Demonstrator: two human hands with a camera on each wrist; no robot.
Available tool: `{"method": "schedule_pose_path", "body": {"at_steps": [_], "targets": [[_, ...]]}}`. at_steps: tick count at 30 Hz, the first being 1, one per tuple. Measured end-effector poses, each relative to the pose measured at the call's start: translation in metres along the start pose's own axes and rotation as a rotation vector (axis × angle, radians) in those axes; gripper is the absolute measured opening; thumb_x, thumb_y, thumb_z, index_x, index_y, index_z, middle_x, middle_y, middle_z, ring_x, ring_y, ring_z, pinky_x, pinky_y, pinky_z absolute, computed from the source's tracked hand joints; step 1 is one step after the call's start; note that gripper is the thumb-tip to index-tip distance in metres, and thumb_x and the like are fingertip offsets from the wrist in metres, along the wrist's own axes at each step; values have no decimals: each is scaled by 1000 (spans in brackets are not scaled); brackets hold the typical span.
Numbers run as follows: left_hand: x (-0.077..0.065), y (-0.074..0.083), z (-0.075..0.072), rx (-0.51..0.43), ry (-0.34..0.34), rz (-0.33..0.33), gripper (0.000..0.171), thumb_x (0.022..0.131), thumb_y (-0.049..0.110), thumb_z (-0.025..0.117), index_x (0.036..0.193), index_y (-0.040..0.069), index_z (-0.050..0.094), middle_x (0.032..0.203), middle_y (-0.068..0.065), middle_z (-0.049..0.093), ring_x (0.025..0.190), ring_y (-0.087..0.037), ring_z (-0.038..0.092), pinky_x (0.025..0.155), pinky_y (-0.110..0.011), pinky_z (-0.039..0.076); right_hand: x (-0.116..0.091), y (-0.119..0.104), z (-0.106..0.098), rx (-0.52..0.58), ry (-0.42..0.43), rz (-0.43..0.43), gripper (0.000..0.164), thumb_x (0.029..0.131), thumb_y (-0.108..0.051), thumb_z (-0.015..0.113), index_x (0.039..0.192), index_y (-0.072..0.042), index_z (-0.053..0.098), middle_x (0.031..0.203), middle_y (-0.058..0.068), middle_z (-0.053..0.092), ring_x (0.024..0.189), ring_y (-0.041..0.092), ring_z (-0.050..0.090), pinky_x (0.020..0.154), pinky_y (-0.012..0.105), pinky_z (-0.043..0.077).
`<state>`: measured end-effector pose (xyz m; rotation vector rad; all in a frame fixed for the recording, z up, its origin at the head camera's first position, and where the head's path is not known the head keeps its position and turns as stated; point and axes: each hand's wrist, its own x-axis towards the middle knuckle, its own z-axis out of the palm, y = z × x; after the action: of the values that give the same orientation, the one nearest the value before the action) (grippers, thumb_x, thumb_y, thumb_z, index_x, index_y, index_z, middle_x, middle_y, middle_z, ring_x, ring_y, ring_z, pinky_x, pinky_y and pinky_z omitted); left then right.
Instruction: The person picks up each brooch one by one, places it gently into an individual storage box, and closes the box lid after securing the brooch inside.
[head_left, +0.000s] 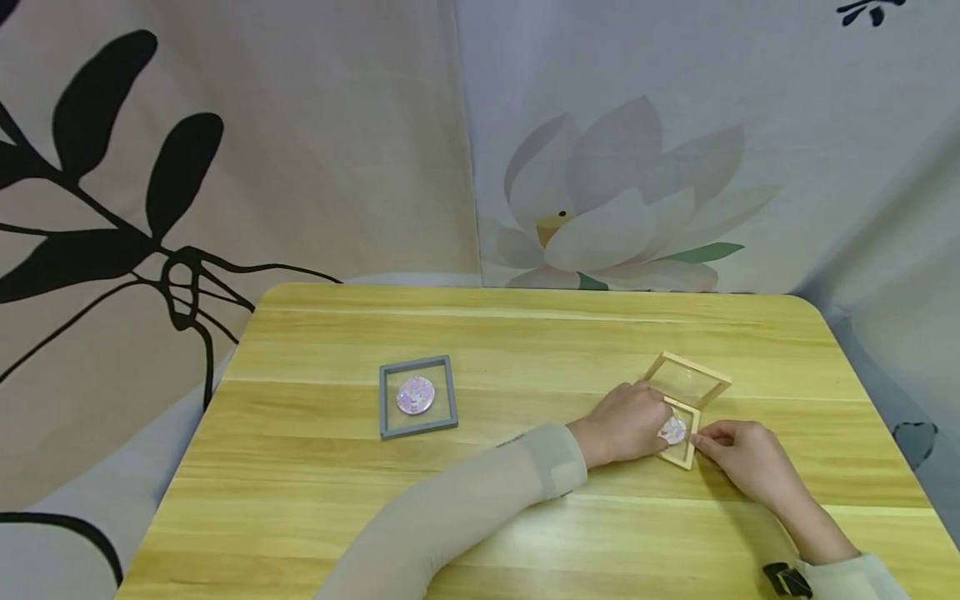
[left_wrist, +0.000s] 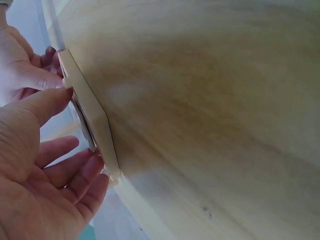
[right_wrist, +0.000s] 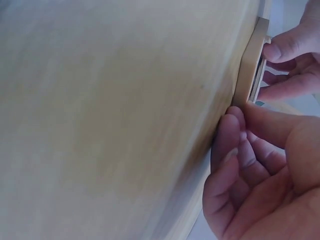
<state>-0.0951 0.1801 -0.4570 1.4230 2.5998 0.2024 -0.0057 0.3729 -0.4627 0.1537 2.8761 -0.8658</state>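
A small hinged display frame (head_left: 679, 454) in pale cream lies on the wooden table with its clear-windowed lid (head_left: 686, 379) tilted up at the back. Inside the lower half sits a shiny round badge (head_left: 672, 430) in pink and white. My left hand (head_left: 626, 423) reaches in from the left, thumb and fingertips at opposite sides of the badge, pinching it. The left wrist view shows the badge's edge (left_wrist: 86, 122) between thumb and fingers, partly hidden. My right hand (head_left: 750, 462) pinches the frame's right edge, thumb on top and curled fingers beside the side wall (right_wrist: 250, 62).
A grey square frame (head_left: 418, 432) with a clear middle lies farther left on the table (head_left: 300, 500), a similar pinkish round badge (head_left: 416, 395) at its centre. Behind the table's far edge hangs a curtain (head_left: 375, 167) printed with leaves and a flower.
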Motion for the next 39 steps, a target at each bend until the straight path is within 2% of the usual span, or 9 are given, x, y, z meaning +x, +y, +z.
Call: {"method": "schedule_pose_path", "body": {"at_steps": [6, 13, 19, 22, 25, 28, 31, 35, 39], "targets": [[-2, -7, -7, -92, 21, -24, 20, 97, 38, 76, 84, 24, 71, 78, 13, 60, 81, -4, 49, 73, -19, 42, 0, 1, 2, -9, 14, -9, 25, 102, -23, 70, 95, -1, 79, 76, -2, 72, 65, 12, 55, 59, 29, 45], [-7, -20, -31, -323, 220, -121, 26, 100, 15, 65, 75, 18, 72, 60, 8, 50, 54, -2, 36, 48, -16, 30, -2, 0, -2, -26, 50, -23, 21, 100, -21, 72, 94, -2, 80, 75, -2, 72, 65, 11, 58, 60, 30, 45], [-8, -28, -50, -613, 339, -231, 20, 104, 17, 60, 104, 14, 79, 87, 8, 71, 49, 2, 43, 53, -15, 39, -4, -2, -21, 28, 70, 32, 27, 104, -22, 68, 103, 4, 77, 74, 2, 71, 62, 14, 62, 53, 28, 45], [-5, -32, -55, -682, 370, -262, 27, 106, 21, 57, 122, 12, 77, 110, 3, 76, 57, 2, 54, 62, -15, 46, -3, -5, -31, 51, 129, 44, 32, 106, -23, 64, 109, 7, 75, 82, 11, 75, 65, 18, 67, 54, 27, 49], [-1, -35, -58, -712, 382, -282, 32, 107, 24, 55, 128, 10, 75, 111, 1, 76, 54, 1, 53, 58, -17, 44, -1, -11, -39, 84, 187, 57, 37, 108, -25, 61, 116, 9, 72, 94, 20, 76, 68, 18, 71, 57, 25, 52], [4, -35, -57, -736, 375, -282, 29, 109, 24, 55, 110, 8, 80, 81, 3, 72, 43, -3, 38, 46, -18, 34, 2, -16, -44, 116, 224, 75, 43, 109, -29, 57, 123, 10, 69, 103, 25, 75, 68, 13, 71, 57, 24, 53], [9, -34, -54, -754, 361, -290, 40, 110, 24, 56, 74, 10, 69, 54, 6, 47, 42, -3, 25, 44, -17, 24, 5, -19, -46, 131, 250, 80, 47, 109, -31, 56, 127, 11, 67, 105, 27, 74, 67, 10, 71, 56, 24, 54], [13, -30, -50, -780, 335, -309, 55, 109, 26, 59, 57, 17, 43, 48, 7, 30, 42, -3, 22, 45, -17, 19, 9, -21, -45, 128, 263, 80, 51, 109, -35, 55, 128, 11, 67, 105, 27, 74, 67, 12, 71, 55, 24, 53], [15, -26, -48, -780, 317, -313, 54, 109, 26, 61, 57, 17, 50, 47, 7, 31, 42, -3, 25, 46, -17, 24, 9, -21, -43, 119, 265, 72, 51, 110, -35, 54, 128, 10, 68, 105, 28, 74, 67, 14, 72, 55, 25, 52]]}}
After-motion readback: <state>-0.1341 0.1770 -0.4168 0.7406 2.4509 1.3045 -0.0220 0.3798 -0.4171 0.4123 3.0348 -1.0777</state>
